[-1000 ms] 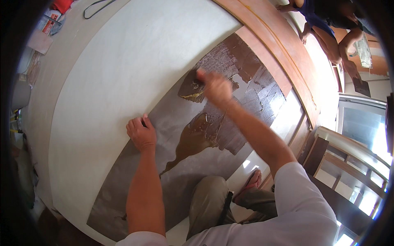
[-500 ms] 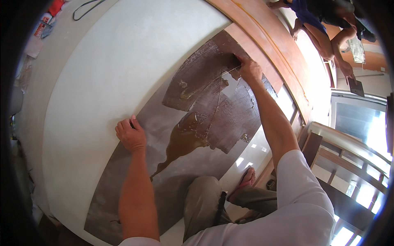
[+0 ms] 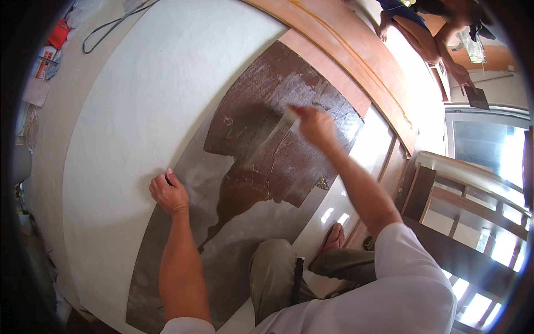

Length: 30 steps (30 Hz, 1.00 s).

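a white package [image 3: 44, 61] with red-orange lettering sits at upper left, near a dark strap [image 3: 118, 22]. on the white board [image 3: 128, 122] lies a brown sheet [image 3: 233, 245], the right hand [image 3: 318, 128] gripping a blurred scraper [image 3: 271, 140] over its wet glue [image 3: 236, 195]; the left hand [image 3: 169, 193] curls at its edge, holding anything or not, i cannot tell.

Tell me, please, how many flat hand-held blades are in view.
2: a motion-blurred blade in the right hand, over the brown sheet, and a dark blade in a co-worker's hand at upper right. Others may be hidden.
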{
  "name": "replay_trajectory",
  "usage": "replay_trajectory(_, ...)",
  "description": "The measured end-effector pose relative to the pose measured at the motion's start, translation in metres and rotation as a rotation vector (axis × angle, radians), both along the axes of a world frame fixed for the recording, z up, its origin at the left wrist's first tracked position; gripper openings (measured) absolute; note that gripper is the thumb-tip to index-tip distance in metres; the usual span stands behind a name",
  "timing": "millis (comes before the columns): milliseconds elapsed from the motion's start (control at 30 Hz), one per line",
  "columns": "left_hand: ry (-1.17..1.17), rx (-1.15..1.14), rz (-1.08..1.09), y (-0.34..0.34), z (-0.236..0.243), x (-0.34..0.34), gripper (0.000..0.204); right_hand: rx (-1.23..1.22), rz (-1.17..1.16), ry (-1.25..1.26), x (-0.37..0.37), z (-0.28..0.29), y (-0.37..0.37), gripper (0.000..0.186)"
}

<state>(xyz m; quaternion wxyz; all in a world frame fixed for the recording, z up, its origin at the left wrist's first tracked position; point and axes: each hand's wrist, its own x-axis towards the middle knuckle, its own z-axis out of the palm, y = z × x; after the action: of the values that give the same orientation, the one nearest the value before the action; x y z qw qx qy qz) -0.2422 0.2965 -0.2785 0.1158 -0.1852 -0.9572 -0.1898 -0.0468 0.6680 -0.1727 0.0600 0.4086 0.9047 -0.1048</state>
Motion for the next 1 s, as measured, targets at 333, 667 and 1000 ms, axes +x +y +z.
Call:
replay_trajectory(333, -0.037, 0.109, -0.033, 0.004, 0.013, 0.008, 0.026, 0.102, -0.102, -0.017, -0.008, -0.020, 0.142, 0.029)
replay_trajectory(667, -0.134, 0.081, -0.021, -0.095, 0.046, 0.030, 0.032, -0.034, 0.050, 0.009, 0.018, -0.017, -0.016, 0.031)
replay_trajectory(1000, -0.375, -0.172, 0.052, -0.286, 0.053, 0.091, 0.057, -0.064, 0.228, -0.035, 0.022, -0.024, -0.174, 0.028)
